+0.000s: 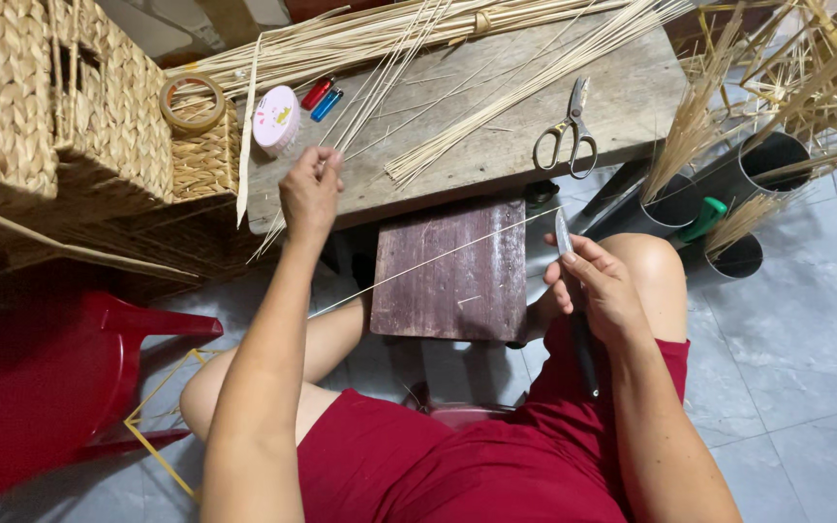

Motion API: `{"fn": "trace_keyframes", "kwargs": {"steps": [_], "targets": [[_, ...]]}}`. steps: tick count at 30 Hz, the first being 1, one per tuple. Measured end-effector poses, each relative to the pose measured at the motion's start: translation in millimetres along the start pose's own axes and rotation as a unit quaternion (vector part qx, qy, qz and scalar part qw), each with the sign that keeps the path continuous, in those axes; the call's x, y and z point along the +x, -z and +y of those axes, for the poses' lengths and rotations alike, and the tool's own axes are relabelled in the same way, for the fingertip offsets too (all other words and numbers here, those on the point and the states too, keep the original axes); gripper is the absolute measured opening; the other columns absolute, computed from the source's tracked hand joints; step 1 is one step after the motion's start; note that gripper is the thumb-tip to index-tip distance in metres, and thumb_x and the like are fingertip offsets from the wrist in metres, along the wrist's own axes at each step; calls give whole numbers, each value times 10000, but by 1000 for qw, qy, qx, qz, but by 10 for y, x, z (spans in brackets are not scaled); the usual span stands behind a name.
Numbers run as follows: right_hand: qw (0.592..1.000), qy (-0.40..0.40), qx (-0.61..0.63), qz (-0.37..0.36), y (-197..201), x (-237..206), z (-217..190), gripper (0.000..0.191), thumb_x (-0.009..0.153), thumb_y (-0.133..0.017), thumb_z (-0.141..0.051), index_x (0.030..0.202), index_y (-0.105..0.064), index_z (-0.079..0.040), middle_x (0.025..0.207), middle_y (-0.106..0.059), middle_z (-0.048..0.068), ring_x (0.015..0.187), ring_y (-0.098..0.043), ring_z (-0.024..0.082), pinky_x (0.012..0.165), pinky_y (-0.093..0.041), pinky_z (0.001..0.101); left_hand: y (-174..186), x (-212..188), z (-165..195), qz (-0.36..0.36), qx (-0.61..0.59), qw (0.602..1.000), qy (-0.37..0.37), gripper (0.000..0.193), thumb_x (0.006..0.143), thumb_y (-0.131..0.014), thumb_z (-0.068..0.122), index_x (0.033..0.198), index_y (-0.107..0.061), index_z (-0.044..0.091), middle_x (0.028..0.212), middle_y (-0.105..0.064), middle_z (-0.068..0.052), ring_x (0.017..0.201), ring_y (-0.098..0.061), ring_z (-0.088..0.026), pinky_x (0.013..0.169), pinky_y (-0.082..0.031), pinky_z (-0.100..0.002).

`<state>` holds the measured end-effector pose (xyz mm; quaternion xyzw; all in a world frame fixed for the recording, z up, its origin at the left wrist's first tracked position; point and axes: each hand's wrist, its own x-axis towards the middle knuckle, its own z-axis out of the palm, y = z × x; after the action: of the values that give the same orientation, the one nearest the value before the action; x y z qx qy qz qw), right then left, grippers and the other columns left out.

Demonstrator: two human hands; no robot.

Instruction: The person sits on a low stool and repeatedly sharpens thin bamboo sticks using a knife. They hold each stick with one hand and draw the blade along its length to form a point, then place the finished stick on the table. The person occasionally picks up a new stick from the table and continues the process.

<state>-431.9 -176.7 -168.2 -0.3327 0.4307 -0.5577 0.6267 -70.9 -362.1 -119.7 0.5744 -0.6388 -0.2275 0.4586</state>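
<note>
My left hand (pixel 310 192) reaches to the near edge of the low wooden table (pixel 632 92), fingers pinched on thin bamboo sticks (pixel 370 97) that fan across the top. My right hand (pixel 598 284) rests by my right knee, closed on a knife (pixel 566 242) with its blade pointing up and its dark handle running down along my thigh. One long thin bamboo strip (pixel 438 257) stretches from the knife blade down to the left over a small dark wooden block (pixel 452 269) between my knees.
Scissors (pixel 568 134) lie on the table's right side. A pink round box (pixel 276 119), two lighters (pixel 322 97) and a tape roll (pixel 193 102) sit at left by woven baskets (pixel 60 107). A red plastic stool (pixel 50 368) stands left; black tubes (pixel 772 155) with sticks stand right.
</note>
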Motion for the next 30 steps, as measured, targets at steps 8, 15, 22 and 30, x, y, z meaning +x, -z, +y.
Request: {"fn": "trace_keyframes", "kwargs": {"steps": [8,15,22,30], "targets": [[1000,3,11,-24,-162,-43,-25,424,1035,-571,-139,1428,-537,19,858,-693,79,621,-620,110,517,-491,228,-33,-893,225,-144,-174,971,82,209,1040,-595,230,1015,-730,72,644,-636,18,466,-486,-24,400,-376,-212],[991,-71,-62,-94,-869,-350,-78,569,984,-583,-124,1531,-429,-121,808,-702,68,560,-623,93,476,-474,206,108,-1708,466,-243,-196,940,137,216,1013,-619,225,1086,-758,78,585,-585,37,448,-447,-11,401,-332,-199],[996,-8,-41,-82,-985,-390,-85,397,1037,-567,-93,1426,-519,-32,866,-708,77,602,-651,105,485,-466,205,436,-2210,390,-281,-142,940,135,194,999,-644,213,1045,-770,73,562,-587,37,462,-468,2,417,-355,-189],[996,-7,-39,-75,-932,-420,-4,354,1036,-559,-111,1384,-533,-51,889,-730,74,613,-665,95,486,-479,195,711,-2326,299,-318,-202,900,220,232,993,-626,213,1102,-767,65,615,-628,17,466,-477,-21,433,-375,-185]]}}
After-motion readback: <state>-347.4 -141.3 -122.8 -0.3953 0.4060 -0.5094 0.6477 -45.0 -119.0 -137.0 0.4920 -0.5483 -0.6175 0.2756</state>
